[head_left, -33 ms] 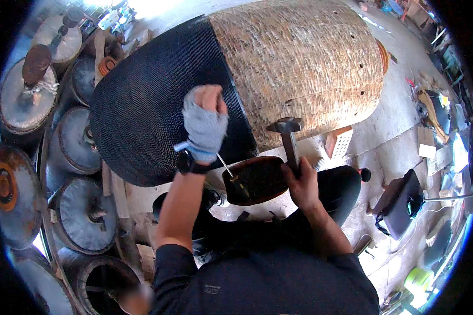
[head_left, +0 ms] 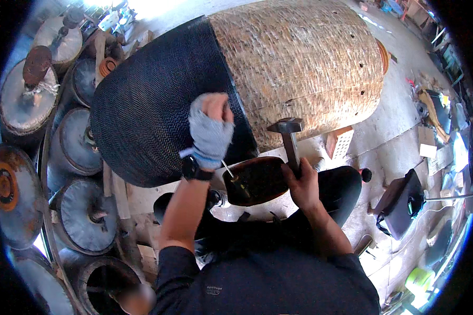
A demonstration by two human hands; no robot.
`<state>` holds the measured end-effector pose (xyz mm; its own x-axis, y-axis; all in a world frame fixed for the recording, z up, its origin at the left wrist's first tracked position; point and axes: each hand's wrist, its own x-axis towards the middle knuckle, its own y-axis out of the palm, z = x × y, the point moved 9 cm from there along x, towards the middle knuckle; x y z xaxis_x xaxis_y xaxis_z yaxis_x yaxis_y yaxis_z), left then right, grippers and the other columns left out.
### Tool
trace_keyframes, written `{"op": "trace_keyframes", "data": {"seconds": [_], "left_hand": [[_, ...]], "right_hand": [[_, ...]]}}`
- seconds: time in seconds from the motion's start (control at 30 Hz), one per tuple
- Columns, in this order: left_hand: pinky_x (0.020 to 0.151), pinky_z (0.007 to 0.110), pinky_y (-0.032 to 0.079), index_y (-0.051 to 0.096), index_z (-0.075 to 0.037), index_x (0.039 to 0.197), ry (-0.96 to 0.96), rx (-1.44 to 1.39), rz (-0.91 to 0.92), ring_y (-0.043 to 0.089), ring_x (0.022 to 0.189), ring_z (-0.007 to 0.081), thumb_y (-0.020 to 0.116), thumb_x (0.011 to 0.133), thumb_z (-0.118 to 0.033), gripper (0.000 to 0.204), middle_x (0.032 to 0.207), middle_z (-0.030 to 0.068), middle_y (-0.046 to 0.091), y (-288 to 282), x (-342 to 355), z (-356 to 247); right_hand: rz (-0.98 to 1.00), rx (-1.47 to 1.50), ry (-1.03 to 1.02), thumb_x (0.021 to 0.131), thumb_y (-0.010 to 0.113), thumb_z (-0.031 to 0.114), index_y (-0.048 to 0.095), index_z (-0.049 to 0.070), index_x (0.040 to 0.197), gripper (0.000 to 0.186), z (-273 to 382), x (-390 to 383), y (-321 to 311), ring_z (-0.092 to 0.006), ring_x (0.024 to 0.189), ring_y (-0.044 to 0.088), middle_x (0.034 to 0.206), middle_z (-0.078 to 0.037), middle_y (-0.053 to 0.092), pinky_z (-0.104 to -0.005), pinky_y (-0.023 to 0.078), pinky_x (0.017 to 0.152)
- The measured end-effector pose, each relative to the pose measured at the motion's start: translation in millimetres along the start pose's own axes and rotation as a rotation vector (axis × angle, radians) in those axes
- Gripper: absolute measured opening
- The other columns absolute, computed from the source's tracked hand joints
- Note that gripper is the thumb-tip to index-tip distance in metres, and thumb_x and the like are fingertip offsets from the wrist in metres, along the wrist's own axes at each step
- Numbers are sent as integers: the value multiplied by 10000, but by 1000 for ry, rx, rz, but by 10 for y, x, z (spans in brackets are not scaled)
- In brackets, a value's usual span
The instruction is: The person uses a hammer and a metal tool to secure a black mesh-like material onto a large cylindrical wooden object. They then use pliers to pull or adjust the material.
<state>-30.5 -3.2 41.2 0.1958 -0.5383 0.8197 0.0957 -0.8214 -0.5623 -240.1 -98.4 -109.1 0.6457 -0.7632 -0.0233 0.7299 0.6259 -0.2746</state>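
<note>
A big lying drum-shaped roller (head_left: 305,68) has a tan, rough, stubbly covering on its right part. Its left part wears a black ribbed covering (head_left: 152,94), ending in a straight edge along the roller's middle. My left hand (head_left: 213,126), in a grey fingerless glove, is over the black part near that edge, fingers curled; whatever they pinch is hidden. My right hand (head_left: 302,186) is closed round the handle of a hammer (head_left: 287,127), its head raised near the roller's lower side. Between my hands, a dark oval tray (head_left: 263,181) holds a tool with a thin metal shaft (head_left: 227,169).
On the left stand several round metal drums or discs (head_left: 86,215), some rusty. A perforated brick-like block (head_left: 339,143) sits under the roller's right end. To the right, a dark bag (head_left: 399,205) and scattered clutter lie on the tiled floor. My knees flank the tray.
My left hand has shifted slightly right and down over the black covering, fingers still curled. The hammer and my right hand have stayed nearly still.
</note>
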Motion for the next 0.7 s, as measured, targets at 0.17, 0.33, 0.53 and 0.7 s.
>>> {"op": "trace_keyframes", "data": {"seconds": [0.17,0.33,0.53,0.7], "left_hand": [[858,433,493,586,-62,1185,-208,-110,113,617,947,332,708,776,-5,431,993,134,659,308,-574,-114],[838,427,497,575,-67,1216,-269,-112,157,625,946,319,729,756,-16,488,995,122,667,428,-628,-64],[824,443,502,563,-76,1238,-325,-94,261,629,930,325,747,706,-20,567,992,124,667,427,-545,-56],[786,454,496,526,-83,1285,-364,-10,286,614,885,337,770,664,-43,668,957,118,648,525,-492,-67]], "right_hand": [[27,-48,-1,932,679,208,582,-25,966,254,-65,-2,35,-184,635,561,732,-177,641,-371,491,620],[-2,29,2,922,699,181,529,-3,856,258,-67,35,72,-108,648,451,669,-89,551,-325,426,567],[49,-74,-14,938,672,210,581,-18,1001,253,-75,113,165,-205,664,626,756,-214,647,-403,501,621],[29,-56,-60,954,650,224,523,-8,890,272,52,162,213,-128,618,463,655,-129,550,-358,433,553]]}}
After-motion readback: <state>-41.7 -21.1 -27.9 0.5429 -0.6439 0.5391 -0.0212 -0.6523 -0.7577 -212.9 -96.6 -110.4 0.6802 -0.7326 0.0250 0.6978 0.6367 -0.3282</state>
